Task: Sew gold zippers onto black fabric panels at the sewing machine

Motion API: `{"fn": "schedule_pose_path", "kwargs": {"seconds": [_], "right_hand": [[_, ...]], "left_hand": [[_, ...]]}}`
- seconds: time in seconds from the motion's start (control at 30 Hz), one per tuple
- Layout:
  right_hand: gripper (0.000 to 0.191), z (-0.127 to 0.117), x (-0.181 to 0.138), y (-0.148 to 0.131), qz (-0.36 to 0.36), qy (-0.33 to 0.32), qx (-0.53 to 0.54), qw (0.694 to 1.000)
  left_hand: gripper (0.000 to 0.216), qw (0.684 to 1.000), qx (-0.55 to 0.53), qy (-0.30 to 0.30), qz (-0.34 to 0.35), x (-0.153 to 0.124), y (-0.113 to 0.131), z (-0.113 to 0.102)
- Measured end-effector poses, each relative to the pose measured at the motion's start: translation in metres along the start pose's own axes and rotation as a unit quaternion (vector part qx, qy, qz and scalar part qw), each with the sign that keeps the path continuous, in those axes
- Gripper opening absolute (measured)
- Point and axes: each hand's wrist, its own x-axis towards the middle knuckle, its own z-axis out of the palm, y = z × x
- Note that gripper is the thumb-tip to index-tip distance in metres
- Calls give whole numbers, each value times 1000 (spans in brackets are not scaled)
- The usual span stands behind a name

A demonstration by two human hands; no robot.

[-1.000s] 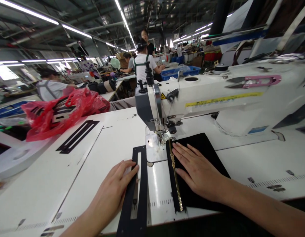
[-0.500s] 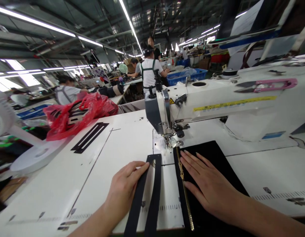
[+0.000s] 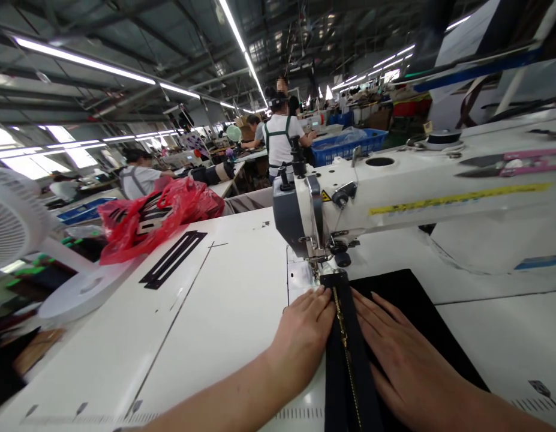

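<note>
A black strip frame with a long slot [image 3: 335, 279] lies over a gold-toothed zipper [image 3: 343, 336], whose teeth show through the slot. Beneath them a black fabric panel [image 3: 408, 300] is spread at the sewing machine's needle area [image 3: 320, 267]. Along the frame's left edge, my left hand [image 3: 300, 339] is closed, fingertips at its upper end; the thumb is hidden. My right hand [image 3: 403, 360] lies flat on the panel with its fingers stretched out, fingertips against the frame's right edge. The frame's top end sits just in front of the presser foot.
Two more black strip frames [image 3: 174, 259] lie on the white table at left, near a red plastic bag [image 3: 165, 216] and a white fan [image 3: 57, 258]. Pink-handled snips [image 3: 520, 162] rest on the machine arm. Other people work at tables beyond.
My left hand has carried the strip frame rightward and laid it over the zipper. My right hand stays flat on the panel, now beside the frame. The view has shifted slightly.
</note>
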Motion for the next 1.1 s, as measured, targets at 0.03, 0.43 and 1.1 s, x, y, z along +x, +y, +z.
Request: {"fn": "schedule_pose_path", "kwargs": {"seconds": [0.03, 0.43, 1.1], "right_hand": [[65, 1, 0, 0, 0, 6, 1, 1000], [70, -9, 12, -3, 31, -8, 77, 997], [52, -8, 24, -5, 123, -26, 172, 977]], "left_hand": [[30, 1000, 0, -1, -1, -1, 0, -1], [35, 999, -16, 31, 11, -4, -5, 5], [41, 998, -16, 63, 19, -3, -13, 4]]}}
